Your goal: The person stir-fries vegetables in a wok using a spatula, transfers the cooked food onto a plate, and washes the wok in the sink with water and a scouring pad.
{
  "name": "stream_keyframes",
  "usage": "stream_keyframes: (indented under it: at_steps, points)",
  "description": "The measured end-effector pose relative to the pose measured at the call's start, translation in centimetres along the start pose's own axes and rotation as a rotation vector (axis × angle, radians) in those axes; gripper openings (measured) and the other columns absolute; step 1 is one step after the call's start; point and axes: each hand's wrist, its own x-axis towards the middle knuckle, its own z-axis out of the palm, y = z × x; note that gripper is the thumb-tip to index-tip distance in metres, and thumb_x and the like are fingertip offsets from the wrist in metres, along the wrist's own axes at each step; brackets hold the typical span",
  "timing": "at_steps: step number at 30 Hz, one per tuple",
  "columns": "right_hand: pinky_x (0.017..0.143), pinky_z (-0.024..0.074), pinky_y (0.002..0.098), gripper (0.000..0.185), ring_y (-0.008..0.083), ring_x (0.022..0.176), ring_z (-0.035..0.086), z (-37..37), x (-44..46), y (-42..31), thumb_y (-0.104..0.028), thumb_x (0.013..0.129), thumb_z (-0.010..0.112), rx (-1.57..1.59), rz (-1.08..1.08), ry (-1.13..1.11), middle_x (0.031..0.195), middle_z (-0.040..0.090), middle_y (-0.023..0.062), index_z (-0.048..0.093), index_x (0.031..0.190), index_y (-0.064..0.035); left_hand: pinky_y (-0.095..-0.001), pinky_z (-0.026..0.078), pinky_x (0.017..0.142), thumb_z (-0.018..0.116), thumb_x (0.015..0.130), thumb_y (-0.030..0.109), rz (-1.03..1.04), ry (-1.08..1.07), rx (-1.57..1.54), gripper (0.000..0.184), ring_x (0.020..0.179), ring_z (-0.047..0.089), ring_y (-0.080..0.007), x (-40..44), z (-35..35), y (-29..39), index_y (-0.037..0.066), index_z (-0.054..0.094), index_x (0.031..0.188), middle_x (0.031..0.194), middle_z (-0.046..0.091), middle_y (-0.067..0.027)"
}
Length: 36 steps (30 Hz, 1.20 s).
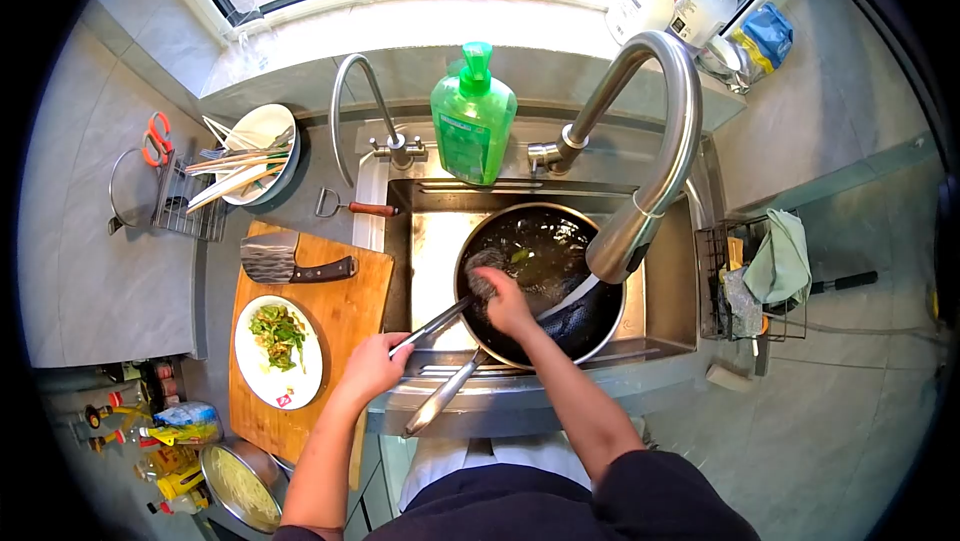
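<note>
A dark frying pan (pixel 590 326) with murky water in it sits in the steel sink (pixel 655 301), its handle pointing toward me. Over the pan's left side, my right hand (pixel 503 303) is closed on a grey scouring pad (pixel 486 271). My left hand (pixel 374 368) grips the handle of a dark utensil (pixel 440 323), whose far end reaches the pad and the pan's left rim. What the utensil's head looks like is hidden. Water runs from the faucet (pixel 628 241) into the pan.
Left of the sink, a cutting board (pixel 345 341) holds a cleaver (pixel 285 263) and a plate of chopped greens (pixel 252 376). A green soap bottle (pixel 474 131) stands behind the sink. A bowl with chopsticks (pixel 283 191) is at the back left, a wire rack (pixel 712 286) at the right.
</note>
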Motion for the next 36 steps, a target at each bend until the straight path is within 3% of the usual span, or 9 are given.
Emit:
stream_keyframes:
  at_steps: [10, 13, 16, 22, 24, 26, 29, 32, 36]
  points:
    - [0.105, 0.0353, 0.0393, 0.055, 0.0369, 0.125, 0.041, -1.2, 1.5, 0.5, 0.000, 0.073, 0.055, -0.801, 0.400, 0.140, 0.140, 0.048, 0.0086, 0.057, 0.127, -0.0092, -0.0415, 0.049, 0.085, 0.060, 0.089, 0.026, 0.004, 0.018, 0.074, 0.031, 0.096, 0.064, -0.0358, -0.4, 0.0, 0.6, 0.008, 0.067, 0.113, 0.100, 0.068, -0.0197]
    - [0.106, 0.0349, 0.0388, 0.055, 0.0362, 0.124, 0.043, -0.5, 1.2, 0.9, 0.006, 0.072, 0.050, -0.577, 0.403, 0.091, 0.136, 0.052, 0.0104, 0.059, 0.125, -0.0086, -0.0417, 0.049, 0.084, 0.060, 0.089, 0.026, 0.000, 0.030, 0.077, 0.031, 0.096, 0.064, -0.0362, -0.5, 0.1, 0.7, 0.008, 0.068, 0.112, 0.100, 0.068, -0.0196]
    - [0.106, 0.0348, 0.0383, 0.057, 0.0352, 0.122, 0.047, -1.2, 1.1, -0.3, 0.011, 0.070, 0.044, -0.085, 0.220, 0.032, 0.131, 0.056, 0.0136, 0.061, 0.121, -0.0078, -0.0419, 0.049, 0.084, 0.060, 0.089, 0.026, 0.013, 0.035, 0.071, 0.030, 0.096, 0.064, -0.0364, 0.0, 0.4, 0.4, 0.008, 0.068, 0.112, 0.099, 0.068, -0.0196]
    - [0.106, 0.0356, 0.0409, 0.065, 0.0371, 0.123, 0.046, 1.1, 0.8, -0.2, 0.017, 0.066, 0.039, -0.335, -0.090, 0.068, 0.131, 0.056, 0.0147, 0.060, 0.121, -0.0102, -0.0458, 0.050, 0.083, 0.059, 0.089, 0.029, 0.030, 0.073, 0.082, 0.029, 0.093, 0.064, -0.0383, 0.1, 0.6, 0.1, 0.013, 0.069, 0.110, 0.097, 0.068, -0.0188]
    - [0.107, 0.0325, 0.0463, 0.060, 0.0402, 0.125, 0.043, -0.5, 2.5, 0.4, 0.012, 0.070, 0.045, -0.173, 0.189, 0.021, 0.133, 0.054, 0.0134, 0.058, 0.124, -0.0102, -0.0448, 0.050, 0.083, 0.059, 0.089, 0.028, 0.028, 0.067, 0.099, 0.029, 0.093, 0.064, -0.0381, 0.0, 0.7, 0.5, 0.011, 0.069, 0.111, 0.097, 0.068, -0.0191]
    - [0.105, 0.0373, 0.0397, 0.063, 0.0380, 0.123, 0.048, -1.4, 2.1, 0.3, 0.009, 0.069, 0.048, -0.702, 0.443, 0.013, 0.132, 0.054, 0.0177, 0.054, 0.129, -0.0088, -0.0426, 0.050, 0.083, 0.060, 0.089, 0.026, 0.020, 0.059, 0.113, 0.030, 0.094, 0.064, -0.0375, -0.3, 0.6, 1.0, 0.009, 0.068, 0.112, 0.098, 0.068, -0.0194]
    - [0.105, 0.0374, 0.0405, 0.061, 0.0379, 0.123, 0.048, -0.5, 0.8, 2.2, 0.007, 0.070, 0.049, -0.816, 0.355, 0.144, 0.133, 0.052, 0.0204, 0.053, 0.129, -0.0056, -0.0430, 0.050, 0.083, 0.060, 0.089, 0.027, -0.006, 0.056, 0.120, 0.030, 0.093, 0.064, -0.0374, -0.6, 0.6, 1.4, 0.008, 0.068, 0.111, 0.098, 0.068, -0.0195]
    - [0.107, 0.0344, 0.0436, 0.060, 0.0390, 0.126, 0.044, -1.2, 1.1, 1.2, 0.008, 0.069, 0.049, -0.248, 0.362, 0.022, 0.134, 0.052, 0.0207, 0.054, 0.128, -0.0040, -0.0430, 0.050, 0.082, 0.060, 0.089, 0.027, 0.014, 0.096, 0.107, 0.030, 0.094, 0.064, -0.0372, -0.3, 0.9, 1.3, 0.008, 0.068, 0.110, 0.098, 0.068, -0.0196]
    - [0.107, 0.0339, 0.0396, 0.062, 0.0395, 0.123, 0.046, -0.5, -2.0, -0.6, 0.011, 0.068, 0.046, -0.360, -0.155, 0.045, 0.132, 0.053, 0.0210, 0.055, 0.127, -0.0046, -0.0428, 0.050, 0.083, 0.060, 0.089, 0.026, 0.020, 0.076, 0.095, 0.029, 0.095, 0.064, -0.0369, 0.2, 0.9, 1.2, 0.007, 0.068, 0.109, 0.099, 0.068, -0.0194]
